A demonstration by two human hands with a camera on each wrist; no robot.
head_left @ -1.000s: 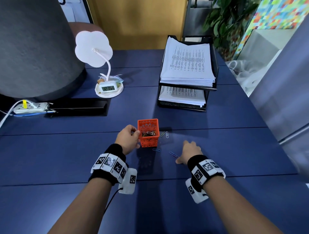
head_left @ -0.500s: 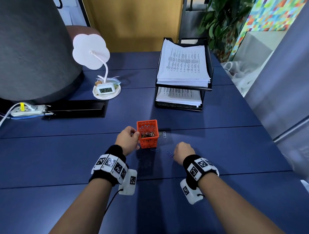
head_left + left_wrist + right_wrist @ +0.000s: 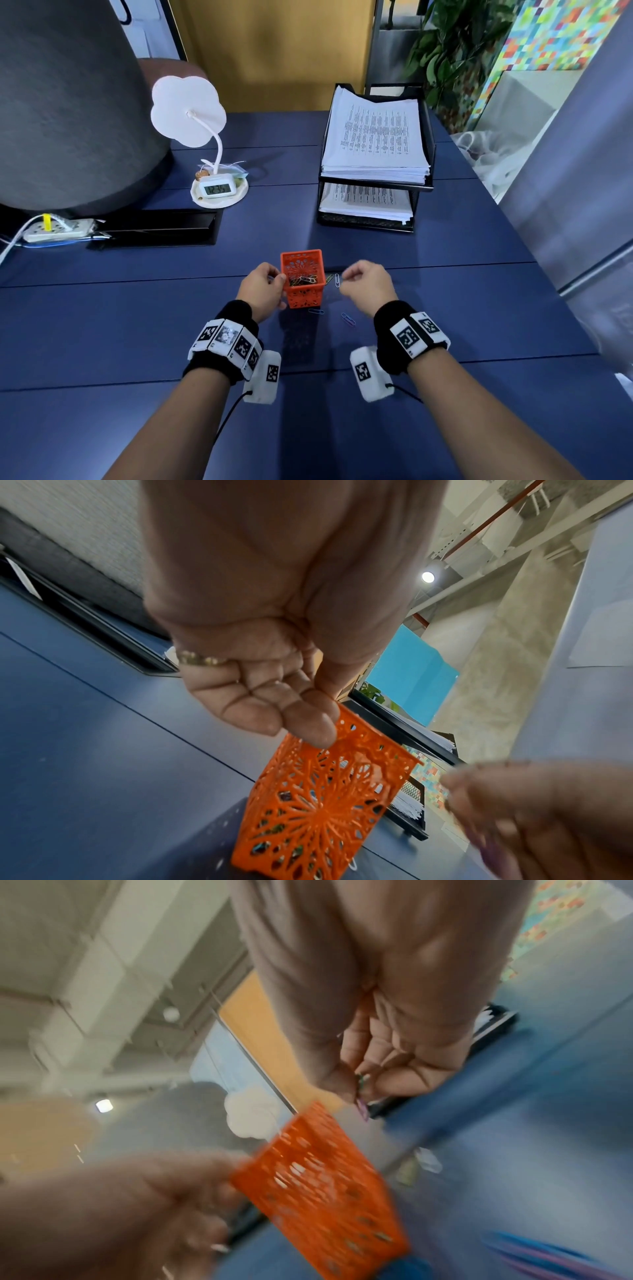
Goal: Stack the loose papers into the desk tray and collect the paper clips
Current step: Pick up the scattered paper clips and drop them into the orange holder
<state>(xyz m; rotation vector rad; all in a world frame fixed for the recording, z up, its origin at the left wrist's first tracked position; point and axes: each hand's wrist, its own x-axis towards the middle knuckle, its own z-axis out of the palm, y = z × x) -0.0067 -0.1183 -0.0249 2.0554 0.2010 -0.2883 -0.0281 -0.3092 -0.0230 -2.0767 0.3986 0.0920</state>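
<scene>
Orange perforated basket [image 3: 303, 278]: square, upright on counter, open top; a tangle of paper clips [image 3: 301, 280] lies inside.

Desk tray [image 3: 430, 150]: black, two tiers, well beyond the basket and to its right. Upper tier carries a thick stack of printed papers [image 3: 375, 137], edges slightly fanned; lower tier holds a thinner stack [image 3: 366, 202].

Loose clips on counter, relative to basket:
- green clip [image 3: 329, 278] and silver clip [image 3: 337, 280], just beside its right wall;
- blue clip [image 3: 315, 311], just before its near right corner;
- second blue clip [image 3: 348, 319], farther right, near side.
</scene>
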